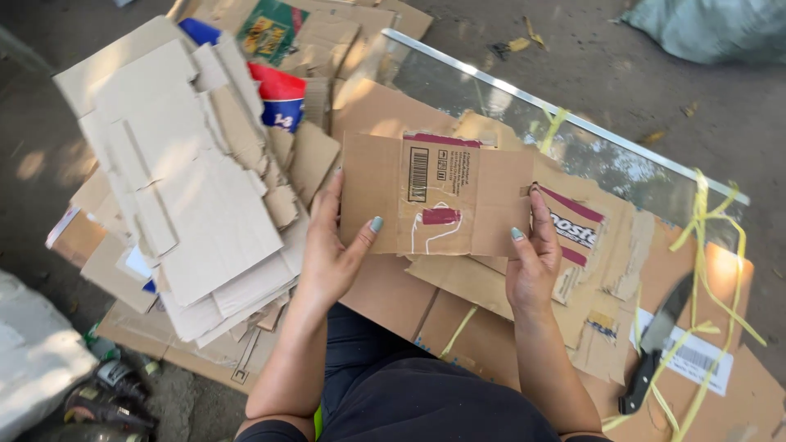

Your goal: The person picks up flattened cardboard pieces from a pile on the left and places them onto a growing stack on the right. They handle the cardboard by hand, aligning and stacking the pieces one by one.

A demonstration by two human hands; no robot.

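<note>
A flattened brown cardboard piece (434, 195) with a barcode patch and dark red tape is held up in front of me by both hands. My left hand (332, 245) grips its left edge, thumb on the front face. My right hand (532, 262) grips its right edge, thumb on the front as well. Below the piece lie more flattened brown cardboard sheets (458, 303) spread on the ground. My dark-clothed lap (409, 393) is at the bottom.
A tall stack of pale flattened cardboard (196, 188) lies at the left. A glass pane (573, 139) with a metal edge lies at the upper right. A dark-handled knife (655, 344) and yellow plastic straps (712, 270) rest at the right. Bottles (115, 393) sit at the lower left.
</note>
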